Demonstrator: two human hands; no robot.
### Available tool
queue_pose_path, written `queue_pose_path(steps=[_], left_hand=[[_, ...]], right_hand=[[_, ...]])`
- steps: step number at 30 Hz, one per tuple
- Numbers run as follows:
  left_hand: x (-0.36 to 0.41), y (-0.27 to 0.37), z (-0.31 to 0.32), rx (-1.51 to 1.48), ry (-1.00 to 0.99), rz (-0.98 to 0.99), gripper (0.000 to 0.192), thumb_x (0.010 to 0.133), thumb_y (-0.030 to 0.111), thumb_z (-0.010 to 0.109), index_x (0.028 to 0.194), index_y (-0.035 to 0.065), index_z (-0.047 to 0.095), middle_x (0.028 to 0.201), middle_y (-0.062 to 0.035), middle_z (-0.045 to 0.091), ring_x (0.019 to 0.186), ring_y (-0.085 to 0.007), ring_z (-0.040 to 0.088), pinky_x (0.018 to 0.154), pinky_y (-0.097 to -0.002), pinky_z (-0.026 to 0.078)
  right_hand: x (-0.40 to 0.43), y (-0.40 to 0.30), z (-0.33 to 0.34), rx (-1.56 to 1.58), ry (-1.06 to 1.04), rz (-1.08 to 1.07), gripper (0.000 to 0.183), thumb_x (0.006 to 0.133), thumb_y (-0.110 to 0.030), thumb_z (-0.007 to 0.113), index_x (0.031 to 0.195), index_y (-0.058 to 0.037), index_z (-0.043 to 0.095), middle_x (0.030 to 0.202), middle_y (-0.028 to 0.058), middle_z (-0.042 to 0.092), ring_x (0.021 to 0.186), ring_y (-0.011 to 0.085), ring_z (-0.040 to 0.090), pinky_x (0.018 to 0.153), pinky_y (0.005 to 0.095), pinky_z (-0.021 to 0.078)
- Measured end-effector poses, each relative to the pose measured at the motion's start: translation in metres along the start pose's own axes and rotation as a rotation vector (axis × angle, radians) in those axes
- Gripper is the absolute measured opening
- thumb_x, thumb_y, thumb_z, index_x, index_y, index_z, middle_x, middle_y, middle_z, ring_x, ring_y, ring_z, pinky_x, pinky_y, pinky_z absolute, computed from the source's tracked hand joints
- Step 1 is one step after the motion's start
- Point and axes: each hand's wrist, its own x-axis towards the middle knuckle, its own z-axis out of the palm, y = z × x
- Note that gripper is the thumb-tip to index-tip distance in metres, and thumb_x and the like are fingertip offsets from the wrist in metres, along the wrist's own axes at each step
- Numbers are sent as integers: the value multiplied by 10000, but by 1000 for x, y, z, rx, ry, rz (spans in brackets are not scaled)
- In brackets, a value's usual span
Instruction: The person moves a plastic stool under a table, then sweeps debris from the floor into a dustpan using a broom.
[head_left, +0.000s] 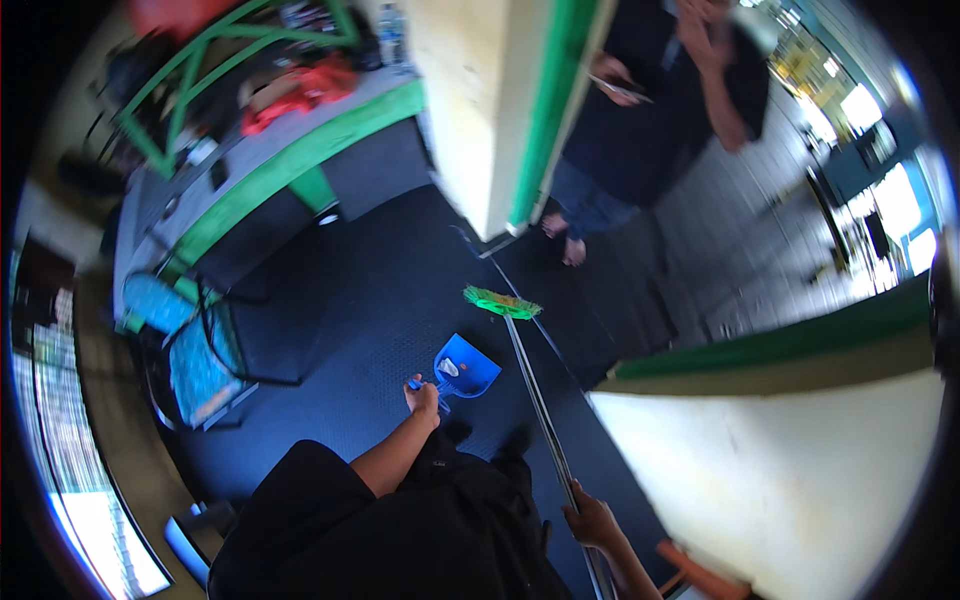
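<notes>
My left hand (423, 400) grips the handle of a blue plastic dustpan (480, 373). In the pan lie a crumpled white scrap (448, 367) and a small reddish bit (463, 367). Lower right, my right hand (592, 517) is closed around the metal pole (541, 409) of a broom. Its green bristle head (502, 302) is beyond the dustpan, apart from it, near the doorway's floor line. Small specks show on the dark floor just below the broom head.
A barefoot person (630, 135) holding a phone stands past the doorway post (499, 150). At left are a blue padded chair (202, 367) and a green-edged counter (300, 157) with clutter. A white wall (757, 457) borders the right side.
</notes>
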Motion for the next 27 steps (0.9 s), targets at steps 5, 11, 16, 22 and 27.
queue_pose_path(steps=[5, 11, 16, 22, 27], left_hand=[[-10, -3, -43, -237, 229, -57, 456, 749, 41, 497, 1176, 202, 476, 944, -41, 481, 797, -155, 474, 627, -322, 401], [-41, -4, -94, -508, 306, -33, 512, 710, -4, 446, 1193, 164, 473, 1034, -52, 500, 835, -176, 481, 610, -306, 415], [-43, -1, -136, -515, 461, -24, 530, 678, 1, 448, 1184, 158, 471, 1058, -61, 518, 835, -172, 476, 551, -315, 399], [-8, -2, -172, -664, 490, -2, 510, 688, -36, 466, 1166, 141, 474, 1034, -67, 520, 831, -171, 496, 614, -285, 409], [14, 29, -200, -685, 520, -42, 506, 677, -48, 466, 1152, 126, 471, 1035, -76, 510, 931, -190, 497, 706, -279, 424]], right_hand=[[58, 66, -6, 523, -255, 380, 493, 869, -357, 619, 1161, 23, 504, 739, 214, 617, 549, 298, 642, 491, 402, 518], [128, 97, 31, -107, -165, 153, 425, 862, -371, 626, 897, 44, 540, 638, 152, 585, 467, 252, 597, 415, 372, 483], [170, 30, -2, -155, -250, 130, 467, 855, -399, 605, 900, 65, 571, 717, 208, 627, 596, 315, 656, 516, 406, 508], [250, -87, 8, -152, -178, -144, 323, 868, -312, 604, 799, -1, 553, 614, 119, 590, 531, 250, 623, 453, 363, 462], [326, -241, 32, -118, -230, -217, 187, 928, -215, 528, 913, -29, 541, 632, 51, 570, 417, 139, 540, 360, 293, 441]])
